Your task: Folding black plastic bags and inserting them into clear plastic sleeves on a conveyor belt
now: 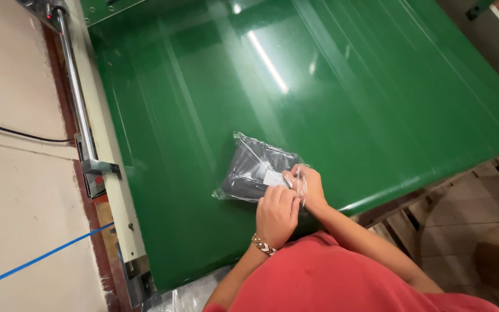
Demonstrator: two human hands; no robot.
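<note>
packet [249, 167] on green belt [347, 86] | left hand [275, 214], right hand [310, 186] grip its near edge

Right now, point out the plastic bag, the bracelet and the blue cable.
plastic bag [249, 167]: head view, dark upper half.
bracelet [263, 245]: head view, patterned band on left wrist.
blue cable [36, 260]: head view, mid-length on floor.

Clad in a coral-red top [342, 277], plain weave, short-sleeved, leaving both forearms bare. Around the wrist just below the left hand [276, 214], a narrow woven bracelet [263, 245] in brown, white and dark chevron pattern. No ring, watch or glove on the right hand [310, 186]. Fingernails short, unpainted as far as visible.
</note>
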